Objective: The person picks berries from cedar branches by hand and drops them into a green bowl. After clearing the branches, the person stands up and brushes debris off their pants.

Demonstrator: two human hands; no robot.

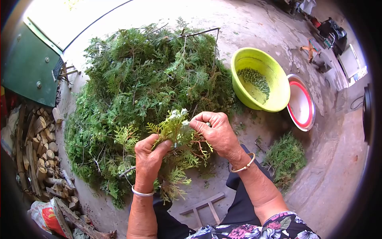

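A yellow-green sprig (172,126) with pale bluish-green cones hangs between my hands. My left hand (150,156) pinches its stem between thumb and fingers. At the sprig's upper right, my right hand (215,133) has thumb and index finger pressed together at a pale cone (185,124). Behind both hands rises a large heap of green conifer branches (147,75). To the right of the heap, a lime-green basin (278,89) is tilted and holds many small green cones (254,81).
Beside the basin lean a red-rimmed white basin (299,104) and its outer bowl. A smaller green pile (285,157) lies at the right. Chopped firewood (43,151) is stacked at the left, below a green metal panel (28,59). A wooden frame (205,205) is between my legs.
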